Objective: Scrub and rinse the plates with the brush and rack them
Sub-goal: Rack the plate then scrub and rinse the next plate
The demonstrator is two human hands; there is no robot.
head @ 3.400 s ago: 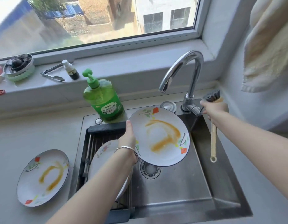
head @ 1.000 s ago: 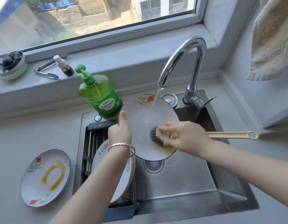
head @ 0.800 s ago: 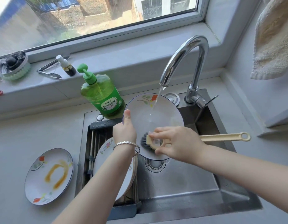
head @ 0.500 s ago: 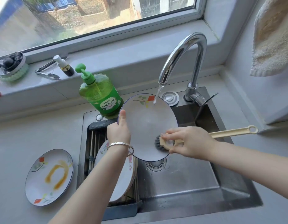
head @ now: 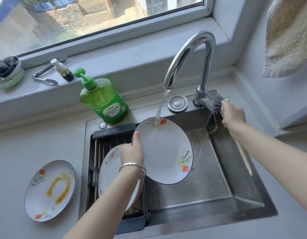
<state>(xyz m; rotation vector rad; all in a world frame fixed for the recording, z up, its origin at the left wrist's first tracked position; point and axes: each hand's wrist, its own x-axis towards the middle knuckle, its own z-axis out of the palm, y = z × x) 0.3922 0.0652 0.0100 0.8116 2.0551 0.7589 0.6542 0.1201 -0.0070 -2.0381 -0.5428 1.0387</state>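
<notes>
Held plate (head: 166,152): tilting under the tap stream (head: 160,109), above the sink (head: 201,187), face looking clean.
Left hand (head: 132,150): pinching its left rim, thumb lying on the face, fingers hidden behind.
Right hand (head: 232,116): curling round the brush (head: 216,105) handle, bristles up by the faucet (head: 206,66) lever.
Rinsing well: likely needing turning so water is sweeping every edge, then draining.
Rack (head: 113,131): holding washed plates (head: 111,169); stained plate (head: 50,190) waiting on the counter (head: 20,144).

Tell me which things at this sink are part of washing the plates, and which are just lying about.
Job: left hand, plate under the tap, right hand, brush, faucet, racked plates, sink rack, stained plate.
Lying about: tongs, small dark bottle, round green scrubber, towel, green soap bottle, untouched.
</notes>
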